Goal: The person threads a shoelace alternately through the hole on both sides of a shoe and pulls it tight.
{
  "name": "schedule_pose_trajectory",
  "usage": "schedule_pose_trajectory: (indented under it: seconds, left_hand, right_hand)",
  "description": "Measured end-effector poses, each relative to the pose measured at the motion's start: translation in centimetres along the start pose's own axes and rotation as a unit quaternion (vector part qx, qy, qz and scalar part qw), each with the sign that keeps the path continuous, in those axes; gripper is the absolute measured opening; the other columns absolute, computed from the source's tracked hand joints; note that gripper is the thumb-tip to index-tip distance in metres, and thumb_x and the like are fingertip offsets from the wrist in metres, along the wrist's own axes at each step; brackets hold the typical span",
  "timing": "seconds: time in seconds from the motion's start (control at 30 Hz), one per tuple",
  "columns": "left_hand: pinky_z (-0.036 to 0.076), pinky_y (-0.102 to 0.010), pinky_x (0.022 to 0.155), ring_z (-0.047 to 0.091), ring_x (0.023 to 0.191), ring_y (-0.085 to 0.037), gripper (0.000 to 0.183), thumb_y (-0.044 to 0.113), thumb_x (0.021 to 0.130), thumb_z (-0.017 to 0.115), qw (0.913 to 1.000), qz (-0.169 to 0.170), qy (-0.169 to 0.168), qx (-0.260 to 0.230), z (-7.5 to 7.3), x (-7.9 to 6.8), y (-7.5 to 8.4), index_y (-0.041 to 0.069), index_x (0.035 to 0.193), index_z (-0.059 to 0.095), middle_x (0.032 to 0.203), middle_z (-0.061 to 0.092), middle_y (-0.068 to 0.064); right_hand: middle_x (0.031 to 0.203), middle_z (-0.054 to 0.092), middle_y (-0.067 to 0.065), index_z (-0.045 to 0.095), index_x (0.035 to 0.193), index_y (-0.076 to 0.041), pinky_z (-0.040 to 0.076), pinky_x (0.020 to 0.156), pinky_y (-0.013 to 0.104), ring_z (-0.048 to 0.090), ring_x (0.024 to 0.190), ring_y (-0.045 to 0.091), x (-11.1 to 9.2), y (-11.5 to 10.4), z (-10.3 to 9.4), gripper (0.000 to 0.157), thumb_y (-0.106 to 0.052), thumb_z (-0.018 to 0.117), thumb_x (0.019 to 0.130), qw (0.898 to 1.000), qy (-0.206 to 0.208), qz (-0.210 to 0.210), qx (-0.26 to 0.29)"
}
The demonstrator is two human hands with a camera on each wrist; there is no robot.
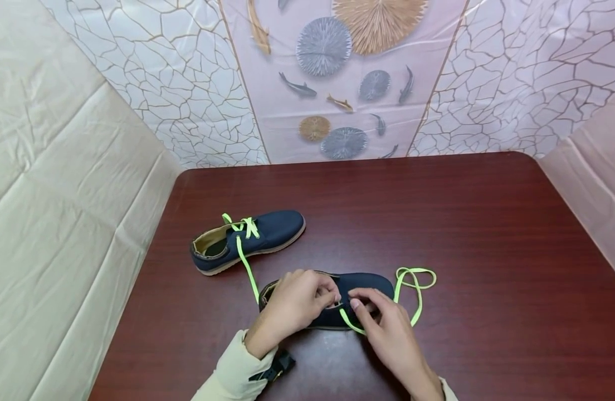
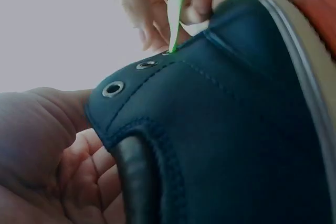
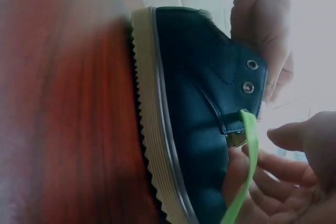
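A navy shoe point(image 1: 365, 281) lies on the table, toe to the right. My left hand point(image 1: 299, 301) is over its opening and grips the edge of the eyelet flap point(image 2: 142, 85). A neon green lace point(image 3: 249, 161) comes out of the front eyelet on the near side; the two eyelets behind it have no lace. Beside that lace, my right hand point(image 1: 387, 328) has its thumb apart from its fingers. Some of its fingertips touch the shoe's front in the right wrist view. The far row of eyelets is hidden by the left hand.
Behind and to the left is another navy shoe point(image 1: 279, 228), with green lace crossed through its eyelets. One loose lace end point(image 1: 247, 267) trails from it toward the nearer shoe. A looped green lace point(image 1: 418, 278) lies right of the toe. Cloth-covered walls point(image 1: 87, 184) border the table point(image 1: 478, 223).
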State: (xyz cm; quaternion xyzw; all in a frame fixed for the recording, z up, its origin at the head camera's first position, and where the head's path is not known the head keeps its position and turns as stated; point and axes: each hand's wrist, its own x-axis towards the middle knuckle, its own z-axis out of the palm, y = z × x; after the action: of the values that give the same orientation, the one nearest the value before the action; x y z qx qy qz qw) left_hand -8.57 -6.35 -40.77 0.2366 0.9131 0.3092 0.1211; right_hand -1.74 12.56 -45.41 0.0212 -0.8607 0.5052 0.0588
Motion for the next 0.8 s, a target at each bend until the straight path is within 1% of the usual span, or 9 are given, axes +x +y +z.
schedule_pose_trajectory:
  seconds: [0.13, 0.2, 0.37, 0.47, 0.53, 0.6, 0.67, 0.7, 0.8]
  left_hand:
    - [0.044, -0.023, 0.058, 0.054, 0.056, 0.006, 0.014, 0.022, 0.101, 0.074, 0.9986, -0.005, 0.046, 0.024, -0.3, -0.2, 0.4, 0.022, 0.088, 0.079, 0.069, 0.067, 0.019]
    - [0.043, -0.024, 0.056, 0.054, 0.055, 0.007, 0.013, 0.022, 0.102, 0.073, 0.9972, -0.009, 0.069, 0.026, -0.8, -0.2, 0.5, 0.022, 0.090, 0.079, 0.068, 0.067, 0.019]
    - [0.044, -0.025, 0.055, 0.057, 0.057, 0.007, 0.009, 0.022, 0.102, 0.073, 0.9922, -0.001, 0.120, 0.031, -2.6, 0.4, 0.8, 0.020, 0.097, 0.080, 0.066, 0.066, 0.017]
    - [0.043, -0.025, 0.054, 0.056, 0.056, 0.004, 0.008, 0.022, 0.102, 0.073, 0.9909, 0.008, 0.129, 0.037, -3.8, 0.9, 1.1, 0.020, 0.099, 0.080, 0.063, 0.062, 0.016]
    - [0.041, -0.025, 0.052, 0.053, 0.053, 0.002, 0.008, 0.022, 0.102, 0.072, 0.9909, 0.014, 0.127, 0.041, -4.4, 1.3, 1.4, 0.021, 0.100, 0.080, 0.061, 0.060, 0.015]
    - [0.040, -0.026, 0.051, 0.051, 0.052, -0.001, 0.009, 0.023, 0.103, 0.072, 0.9910, 0.020, 0.124, 0.045, -4.9, 1.6, 1.8, 0.021, 0.100, 0.080, 0.062, 0.060, 0.014]
    - [0.038, -0.027, 0.049, 0.050, 0.051, -0.004, 0.009, 0.024, 0.103, 0.072, 0.9909, 0.024, 0.124, 0.047, -5.3, 1.9, 2.0, 0.021, 0.101, 0.080, 0.065, 0.063, 0.012]
    - [0.038, -0.027, 0.048, 0.050, 0.051, -0.004, 0.009, 0.024, 0.103, 0.072, 0.9905, 0.024, 0.127, 0.047, -5.5, 2.0, 2.2, 0.021, 0.101, 0.080, 0.067, 0.065, 0.012]
    - [0.038, -0.027, 0.049, 0.052, 0.055, -0.003, 0.009, 0.023, 0.103, 0.072, 0.9891, 0.024, 0.139, 0.043, -6.0, 2.2, 2.5, 0.020, 0.101, 0.080, 0.075, 0.071, 0.013]
  right_hand:
    - [0.084, 0.070, -0.006, 0.078, 0.112, -0.013, 0.046, 0.053, 0.025, 0.052, 0.052, 0.004, 0.7, 0.1, -0.2, 0.014, -0.013, 0.066, 0.105, 0.998, -0.051, 0.030, 0.029]
    - [0.088, 0.073, -0.006, 0.079, 0.111, -0.012, 0.047, 0.056, 0.025, 0.054, 0.056, 0.004, 1.0, 0.2, -0.2, 0.015, -0.012, 0.064, 0.106, 0.997, -0.062, 0.026, 0.025]
    - [0.081, 0.069, -0.010, 0.078, 0.108, -0.014, 0.050, 0.066, 0.025, 0.058, 0.064, 0.003, 2.2, -0.1, -0.5, 0.015, -0.016, 0.063, 0.107, 0.995, -0.100, -0.009, -0.022]
    - [0.082, 0.069, -0.013, 0.078, 0.109, -0.016, 0.051, 0.071, 0.028, 0.061, 0.070, 0.003, 3.3, -0.7, -0.8, 0.016, -0.022, 0.063, 0.108, 0.991, -0.117, -0.032, -0.052]
    - [0.085, 0.072, -0.013, 0.078, 0.110, -0.015, 0.053, 0.075, 0.031, 0.063, 0.077, 0.003, 4.1, -1.2, -0.9, 0.016, -0.023, 0.064, 0.107, 0.990, -0.108, -0.060, -0.067]
    - [0.088, 0.074, -0.011, 0.079, 0.108, -0.014, 0.053, 0.076, 0.032, 0.064, 0.081, 0.005, 4.7, -1.5, -1.0, 0.015, -0.021, 0.065, 0.106, 0.990, -0.090, -0.087, -0.069]
    - [0.088, 0.074, -0.009, 0.079, 0.105, -0.014, 0.053, 0.073, 0.032, 0.063, 0.077, 0.007, 5.2, -1.7, -0.9, 0.015, -0.019, 0.065, 0.106, 0.990, -0.079, -0.102, -0.055]
    - [0.088, 0.075, -0.007, 0.080, 0.104, -0.013, 0.053, 0.072, 0.031, 0.063, 0.077, 0.008, 5.4, -1.8, -0.9, 0.016, -0.019, 0.065, 0.106, 0.991, -0.080, -0.103, -0.037]
    - [0.088, 0.077, -0.002, 0.079, 0.102, -0.011, 0.055, 0.069, 0.029, 0.064, 0.074, 0.010, 5.9, -1.9, -0.8, 0.019, -0.018, 0.063, 0.108, 0.992, -0.095, -0.080, 0.036]
